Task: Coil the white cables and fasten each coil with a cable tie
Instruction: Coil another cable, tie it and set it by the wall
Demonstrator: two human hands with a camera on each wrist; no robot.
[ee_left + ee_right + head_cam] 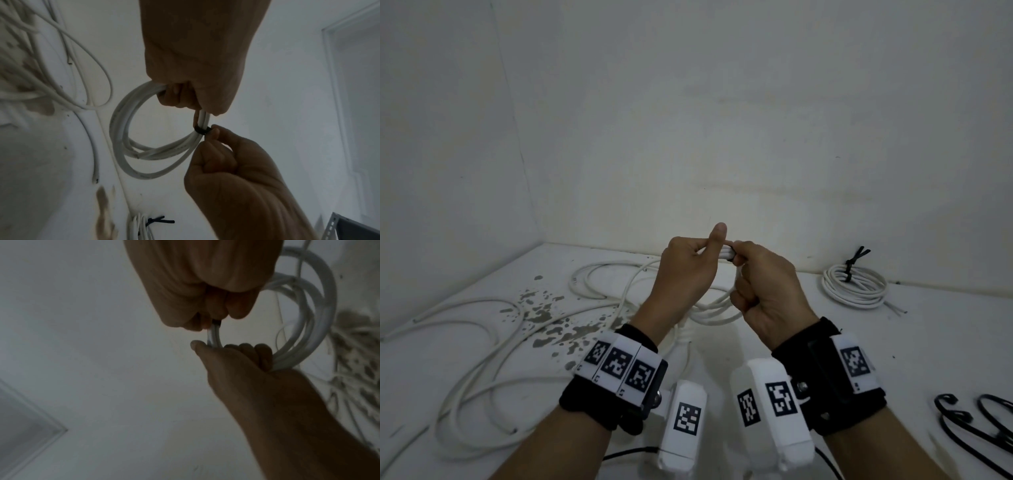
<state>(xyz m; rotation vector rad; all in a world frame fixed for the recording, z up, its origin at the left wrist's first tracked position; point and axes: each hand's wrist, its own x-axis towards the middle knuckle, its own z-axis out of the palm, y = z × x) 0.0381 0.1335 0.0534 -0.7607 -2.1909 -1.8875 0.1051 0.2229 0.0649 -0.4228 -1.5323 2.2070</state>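
Loose white cables (482,342) sprawl on surface (893,359) w/ tied coil (854,286) nearby; left hand (688,270) grips raised coil (131,129), right hand (763,291) fingers pinch black tie (202,129).

Both hands (205,293) grip the white cable coil (304,331).

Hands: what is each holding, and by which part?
Left hand grips the white coil at its top bundle. Right hand pinches the black cable tie wrapped round that bundle.
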